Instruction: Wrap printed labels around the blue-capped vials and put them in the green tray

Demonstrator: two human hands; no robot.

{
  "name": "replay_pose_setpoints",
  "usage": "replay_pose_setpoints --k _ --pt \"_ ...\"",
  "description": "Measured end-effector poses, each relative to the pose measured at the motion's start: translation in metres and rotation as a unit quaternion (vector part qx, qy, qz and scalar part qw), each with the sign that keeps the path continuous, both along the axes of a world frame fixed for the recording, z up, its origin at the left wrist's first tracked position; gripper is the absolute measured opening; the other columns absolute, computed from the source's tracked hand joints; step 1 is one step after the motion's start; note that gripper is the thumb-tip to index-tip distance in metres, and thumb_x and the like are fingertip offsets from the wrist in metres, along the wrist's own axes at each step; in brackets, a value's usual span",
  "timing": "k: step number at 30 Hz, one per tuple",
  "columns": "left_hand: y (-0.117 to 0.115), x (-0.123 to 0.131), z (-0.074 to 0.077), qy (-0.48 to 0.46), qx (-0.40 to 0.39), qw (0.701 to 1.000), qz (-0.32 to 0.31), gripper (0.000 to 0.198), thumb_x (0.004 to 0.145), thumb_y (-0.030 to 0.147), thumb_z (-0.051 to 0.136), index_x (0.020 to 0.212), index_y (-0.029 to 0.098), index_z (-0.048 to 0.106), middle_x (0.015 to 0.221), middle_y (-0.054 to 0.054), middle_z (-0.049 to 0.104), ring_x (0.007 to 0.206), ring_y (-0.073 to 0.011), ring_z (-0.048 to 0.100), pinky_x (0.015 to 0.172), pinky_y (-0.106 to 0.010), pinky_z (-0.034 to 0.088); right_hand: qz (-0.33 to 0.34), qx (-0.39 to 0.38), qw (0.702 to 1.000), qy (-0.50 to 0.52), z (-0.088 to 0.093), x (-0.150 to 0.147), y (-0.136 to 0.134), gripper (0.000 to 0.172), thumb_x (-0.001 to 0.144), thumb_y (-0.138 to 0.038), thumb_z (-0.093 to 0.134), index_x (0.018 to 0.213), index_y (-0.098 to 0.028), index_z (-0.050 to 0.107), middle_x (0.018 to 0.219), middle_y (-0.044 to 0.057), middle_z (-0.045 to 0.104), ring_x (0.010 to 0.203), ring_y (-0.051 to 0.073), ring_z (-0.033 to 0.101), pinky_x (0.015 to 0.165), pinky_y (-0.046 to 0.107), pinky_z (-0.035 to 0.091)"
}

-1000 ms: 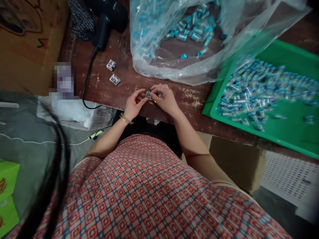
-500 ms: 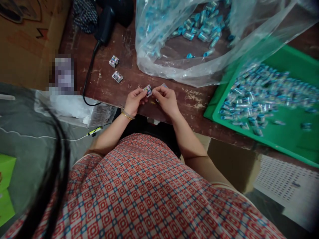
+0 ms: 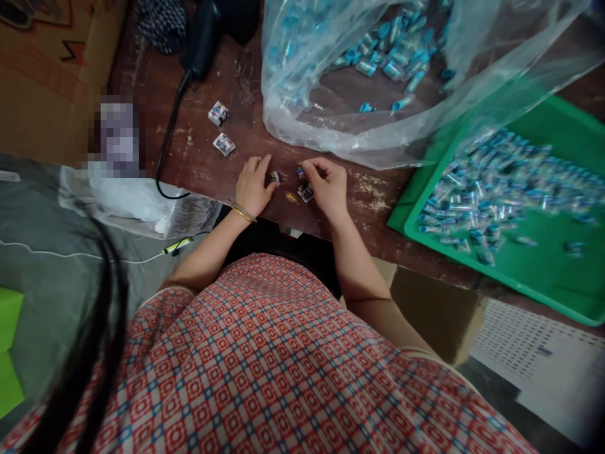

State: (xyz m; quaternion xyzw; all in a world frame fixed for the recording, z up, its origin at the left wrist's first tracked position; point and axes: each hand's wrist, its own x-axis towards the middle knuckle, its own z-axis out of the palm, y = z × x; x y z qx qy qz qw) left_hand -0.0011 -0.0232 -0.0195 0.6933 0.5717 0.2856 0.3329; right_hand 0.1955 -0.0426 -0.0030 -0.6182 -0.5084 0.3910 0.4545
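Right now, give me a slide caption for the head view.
Left hand and right hand among small printed pieces on a worn table, green tray nearby.

printed pieces on scuffed table

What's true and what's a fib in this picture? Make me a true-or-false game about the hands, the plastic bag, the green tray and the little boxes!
1. The right hand has a small printed piece at its fingertips. True.
2. The gold bangle is on the right arm. False: it is on the wrist of the left hand.
3. The green tray is to the right of both hands. True.
4. The plastic bag has bright red pieces in it. False: its pieces are clear and blue.
5. Two small printed boxes lie inside the green tray. False: they lie on the table, left of the plastic bag.
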Motion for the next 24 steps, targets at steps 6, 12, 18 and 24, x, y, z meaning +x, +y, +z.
replay_pose_setpoints --k 6,12,18,24 --pt "-0.001 0.015 0.013 -0.072 0.001 0.997 -0.033 0.033 0.090 0.048 0.076 0.106 0.019 0.075 0.111 -0.010 0.074 0.107 -0.0233 0.066 0.099 -0.036 0.051 0.014 -0.005 0.999 0.033 0.004 -0.003 0.003 0.033 0.094 -0.052 0.070 0.087 -0.022 0.078 0.083 0.000 0.076 0.079 0.015 0.068 0.079 0.031 0.053" --pt "0.009 0.019 0.018 -0.211 -0.115 0.971 0.003 0.027 0.085 0.044 0.078 0.084 0.017 0.075 0.084 -0.004 0.075 0.079 -0.0161 0.065 0.079 -0.029 0.051 0.048 -0.009 0.999 0.017 0.010 -0.011 0.002 0.027 0.095 -0.046 0.069 0.087 -0.022 0.078 0.084 0.001 0.076 0.078 0.016 0.066 0.079 0.031 0.052" --pt "0.011 0.018 0.017 -0.289 -0.183 0.939 0.034 0.042 0.074 0.059 0.082 0.076 0.017 0.074 0.074 -0.002 0.072 0.068 -0.0141 0.059 0.068 -0.027 0.046 0.077 0.026 0.997 -0.014 0.011 0.001 0.026 0.031 0.096 -0.051 0.066 0.094 -0.024 0.079 0.099 0.004 0.081 0.092 0.020 0.073 0.090 0.035 0.056" --pt "0.008 0.013 0.019 -0.272 -0.206 0.940 0.025 0.043 0.070 0.058 0.083 0.075 0.017 0.073 0.074 -0.002 0.071 0.068 -0.0137 0.057 0.069 -0.027 0.043 -0.096 0.044 0.952 -0.288 -0.007 0.114 0.143 0.034 0.107 -0.042 0.048 0.119 -0.021 0.071 0.118 0.010 0.076 0.112 0.024 0.070 0.106 0.044 0.052"
